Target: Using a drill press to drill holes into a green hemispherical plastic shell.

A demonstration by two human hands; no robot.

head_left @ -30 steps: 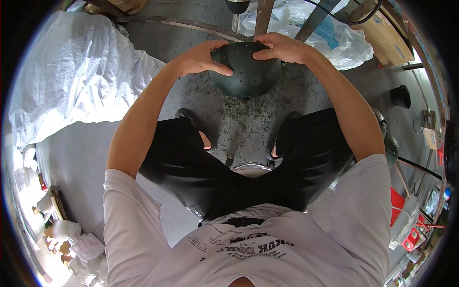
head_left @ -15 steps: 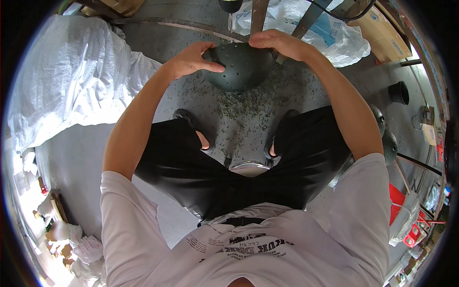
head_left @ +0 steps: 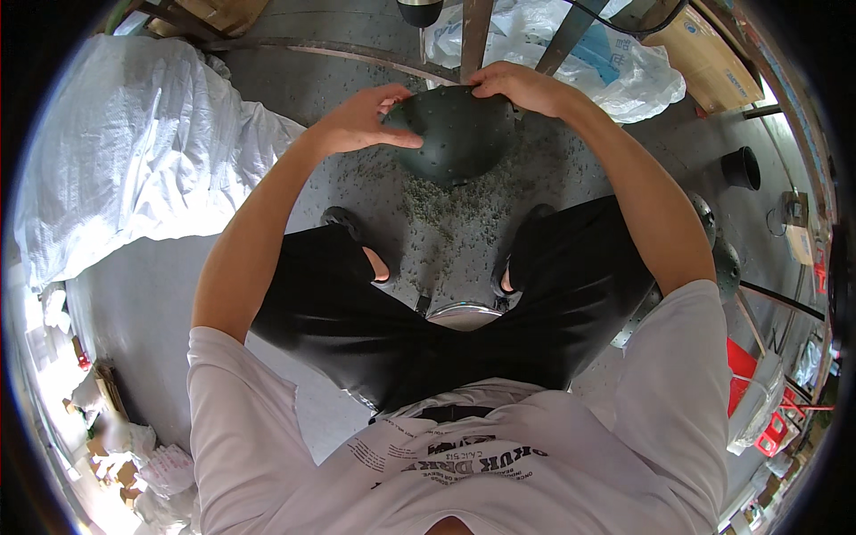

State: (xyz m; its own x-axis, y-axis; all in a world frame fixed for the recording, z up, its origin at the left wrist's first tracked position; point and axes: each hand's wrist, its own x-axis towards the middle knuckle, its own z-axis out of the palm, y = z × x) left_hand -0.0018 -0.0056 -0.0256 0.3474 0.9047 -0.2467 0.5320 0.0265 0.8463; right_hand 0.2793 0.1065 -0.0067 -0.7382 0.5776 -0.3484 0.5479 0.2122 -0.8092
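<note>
At the left, a white woven sheet [head_left: 134,160] lies in bulky folds, with pale plastic bags [head_left: 165,468] on its near side at the left edge. The left dark shoe [head_left: 343,218] stands on the grey floor [head_left: 160,312]. Beyond it, the left hand [head_left: 361,125] is at the left side of a dark green dome [head_left: 455,143] dotted with small bumps or holes; its thumb lies over the surface and its fingers bend by the far-left rim, but whether it grips or only steadies cannot be told. The dome is in front of the person, at the far middle, above scattered dark crumbs [head_left: 446,209]. Just beyond its far-left side hangs a dark, silver-edged tool [head_left: 421,12] with a thin rod. The right hand [head_left: 517,87] grasps the dome's far-right rim between thumb and fingers. Farther right come a clear plastic bag [head_left: 642,85] and a cardboard box [head_left: 709,62], then more rounded dark pieces [head_left: 727,267] beside the right forearm, a black pot [head_left: 741,168] and, nearer, a red plastic item [head_left: 739,366].
</note>
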